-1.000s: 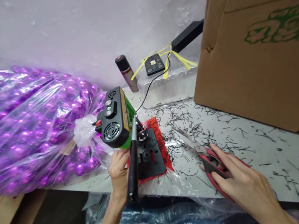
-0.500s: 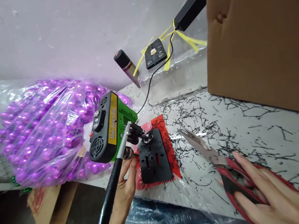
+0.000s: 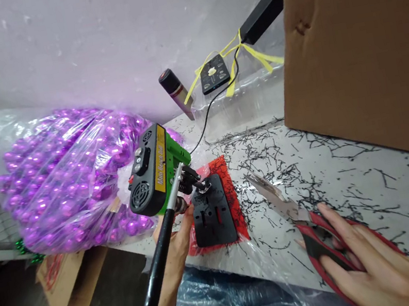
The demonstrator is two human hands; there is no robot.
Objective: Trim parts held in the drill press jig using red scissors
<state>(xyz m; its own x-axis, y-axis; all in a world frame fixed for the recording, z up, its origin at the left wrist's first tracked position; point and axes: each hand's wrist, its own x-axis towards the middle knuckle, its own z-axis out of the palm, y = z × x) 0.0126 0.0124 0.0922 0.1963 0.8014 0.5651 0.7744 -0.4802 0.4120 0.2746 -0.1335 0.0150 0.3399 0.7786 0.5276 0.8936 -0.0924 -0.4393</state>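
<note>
A green and black mini bench drill (image 3: 147,183) stands left of centre, its long black-gripped lever (image 3: 162,262) slanting toward me. Behind the lever, my left hand (image 3: 179,248) is closed, thumb and fingertips together by the drill's chuck (image 3: 180,206) and the left edge of the black base plate (image 3: 213,217). What those fingers pinch is hidden. My right hand (image 3: 380,264) grips red-handled scissors (image 3: 304,222), with fingers through the handles. Their blades point up-left over the white tabletop, apart from the drill. Red sheeting (image 3: 233,195) lies beneath the base plate.
Short black clippings (image 3: 263,153) litter the tabletop. A clear bag of shiny purple beads (image 3: 60,182) fills the left side. A large cardboard box (image 3: 360,54) stands at right. Along the wall are a spray can (image 3: 177,95), a black device (image 3: 214,74) and a cable.
The lever's lower end has shifted right and slightly up. My left hand is a little higher, closer to the chuck. The right hand and scissors stay almost in place.
</note>
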